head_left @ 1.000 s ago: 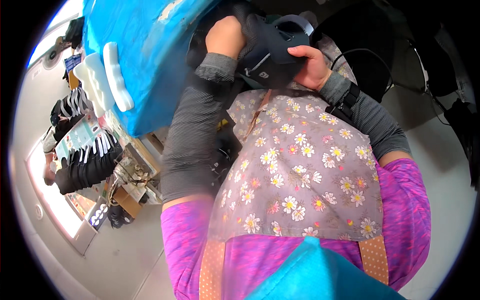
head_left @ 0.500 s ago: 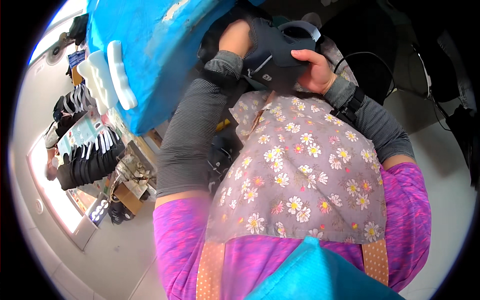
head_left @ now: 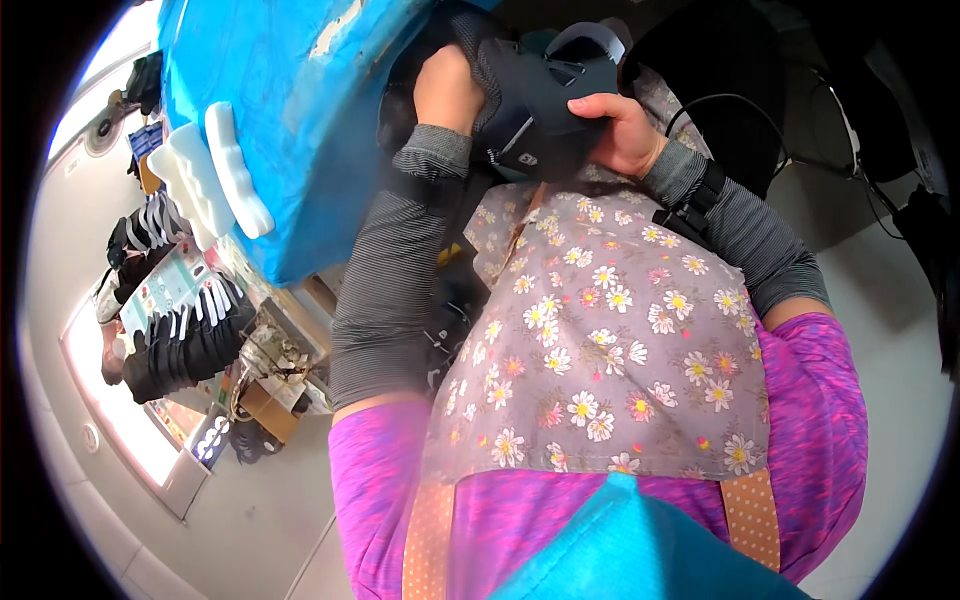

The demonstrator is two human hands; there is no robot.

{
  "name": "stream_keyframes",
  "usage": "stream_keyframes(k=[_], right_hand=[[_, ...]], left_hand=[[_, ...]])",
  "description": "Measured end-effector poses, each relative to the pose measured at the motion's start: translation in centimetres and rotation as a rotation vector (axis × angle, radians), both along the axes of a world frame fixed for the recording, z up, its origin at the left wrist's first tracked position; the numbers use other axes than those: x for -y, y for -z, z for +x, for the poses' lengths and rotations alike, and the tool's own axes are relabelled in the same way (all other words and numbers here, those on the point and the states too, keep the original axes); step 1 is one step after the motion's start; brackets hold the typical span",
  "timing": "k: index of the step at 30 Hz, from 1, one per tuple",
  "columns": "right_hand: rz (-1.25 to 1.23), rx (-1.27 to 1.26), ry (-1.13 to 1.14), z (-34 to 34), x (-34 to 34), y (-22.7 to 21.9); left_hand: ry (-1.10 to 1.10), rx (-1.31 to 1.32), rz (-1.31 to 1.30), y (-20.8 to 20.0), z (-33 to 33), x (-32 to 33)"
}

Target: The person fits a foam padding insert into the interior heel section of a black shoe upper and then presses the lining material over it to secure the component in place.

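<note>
A black padded fabric piece [head_left: 540, 110] with mesh edging and a small pale mark is held up between my hands, just beyond my flowered apron [head_left: 600, 330]. A light-lined loop [head_left: 590, 42] stands up at its far side. My left hand [head_left: 447, 92] is at its left edge, knuckles up, its fingertips hidden in the dark fabric. My right hand [head_left: 625, 135] grips the right side, thumb lying on top and the other fingers underneath. The exact kind of article does not show.
A blue-covered surface [head_left: 290, 120] lies at the far left, with white wavy foam pieces [head_left: 238, 170] on its edge. Dark pieces with pale strips [head_left: 190, 340] hang in rows farther left, near a cardboard box [head_left: 268, 410]. A thin black cable [head_left: 745, 108] loops at the right.
My left hand has shifted left and shows more of its back, where before mostly the wrist showed. The fabric piece has moved slightly up. My right hand keeps its grip.
</note>
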State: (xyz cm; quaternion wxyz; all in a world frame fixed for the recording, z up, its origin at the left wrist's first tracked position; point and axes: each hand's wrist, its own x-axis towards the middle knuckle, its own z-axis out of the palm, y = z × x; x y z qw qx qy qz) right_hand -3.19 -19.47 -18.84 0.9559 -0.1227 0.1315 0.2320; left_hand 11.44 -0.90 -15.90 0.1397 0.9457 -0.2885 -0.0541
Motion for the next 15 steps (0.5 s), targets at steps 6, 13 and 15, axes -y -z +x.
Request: stream_keyframes(k=[6, 13, 15], right_hand=[[-0.078, 0.019, 0.032, -0.1, 0.4, 0.6], [-0.025, 0.042, -0.014, 0.3, 0.6, -0.8], [-0.015, 0.043, -0.037, 0.7, 0.6, -0.2]], left_hand=[[0.162, -0.179, -0.342, 1.8, 0.1, 0.3], [0.074, -0.029, -0.343, 3.7, 0.6, -0.2], [-0.08, 0.008, -0.193, 1.8, 0.0, 0.4]])
